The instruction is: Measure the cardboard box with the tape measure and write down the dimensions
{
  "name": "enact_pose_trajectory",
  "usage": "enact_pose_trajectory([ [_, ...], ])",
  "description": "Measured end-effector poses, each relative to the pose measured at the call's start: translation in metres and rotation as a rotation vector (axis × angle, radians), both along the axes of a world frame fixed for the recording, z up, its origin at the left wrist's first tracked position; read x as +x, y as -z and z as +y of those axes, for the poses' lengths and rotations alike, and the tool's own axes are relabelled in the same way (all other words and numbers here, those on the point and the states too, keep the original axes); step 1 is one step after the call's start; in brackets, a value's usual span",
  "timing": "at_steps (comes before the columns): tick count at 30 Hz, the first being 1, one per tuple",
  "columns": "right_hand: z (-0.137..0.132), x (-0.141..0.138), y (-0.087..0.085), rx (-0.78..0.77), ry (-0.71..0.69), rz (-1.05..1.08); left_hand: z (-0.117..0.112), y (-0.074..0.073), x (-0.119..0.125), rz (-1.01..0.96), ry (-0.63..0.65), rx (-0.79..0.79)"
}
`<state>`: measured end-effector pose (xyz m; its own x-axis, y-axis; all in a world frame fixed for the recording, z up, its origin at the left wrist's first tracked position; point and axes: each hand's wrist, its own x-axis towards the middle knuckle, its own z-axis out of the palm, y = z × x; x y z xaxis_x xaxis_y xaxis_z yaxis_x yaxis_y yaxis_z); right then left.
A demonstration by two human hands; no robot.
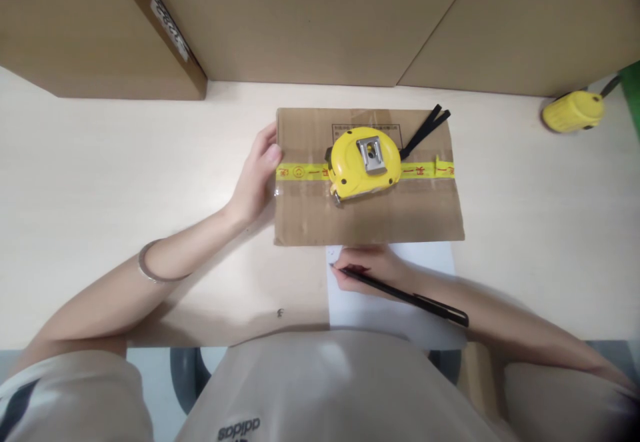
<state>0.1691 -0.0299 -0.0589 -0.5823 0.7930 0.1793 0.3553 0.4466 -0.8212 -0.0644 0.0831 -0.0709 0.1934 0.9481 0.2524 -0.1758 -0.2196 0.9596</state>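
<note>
A cardboard box [310,219] with a yellow printed tape strip [420,170] lies in front of me. On top of it rests a yellow tape measure [357,162] with a metal clip and a black wrist strap [425,132]. My left hand [257,175] grips the box's left side, thumb at its upper edge and other fingers partly hidden. Below the box, my right hand [367,269] is closed around a black pen [407,295]. The pen's tip is at a sheet of white paper [390,319], near small marks at its upper left. The box covers the sheet's far part.
Large cardboard boxes [300,22] stand along the back of the pale table [540,229], one with a numbered label [170,25] at the left. A second yellow tape measure [573,111] lies at the far right. Something green [634,95] shows at the right edge.
</note>
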Motion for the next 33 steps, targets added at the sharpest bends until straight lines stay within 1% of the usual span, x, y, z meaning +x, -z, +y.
enact_pose_trajectory([
  [6, 0.001, -0.001, 0.007, 0.05, 0.019, 0.042, -0.001, 0.001, 0.0, -0.001, -0.001, -0.007],
  [15, 0.002, -0.001, 0.004, 0.07, 0.014, 0.027, -0.001, 0.0, 0.001, -0.01, 0.026, -0.006],
  [22, 0.001, 0.0, 0.003, 0.06, -0.018, 0.035, -0.001, -0.001, 0.0, -0.005, 0.018, -0.006],
  [27, -0.001, 0.002, 0.008, 0.064, 0.003, 0.055, -0.001, 0.0, 0.0, -0.006, 0.008, -0.014],
  [30, -0.002, 0.004, 0.012, 0.041, -0.006, 0.046, -0.001, 0.0, 0.0, 0.004, 0.011, -0.013],
  [33, -0.003, 0.005, 0.012, 0.016, -0.019, 0.027, -0.001, 0.0, 0.0, 0.003, 0.008, -0.015],
])
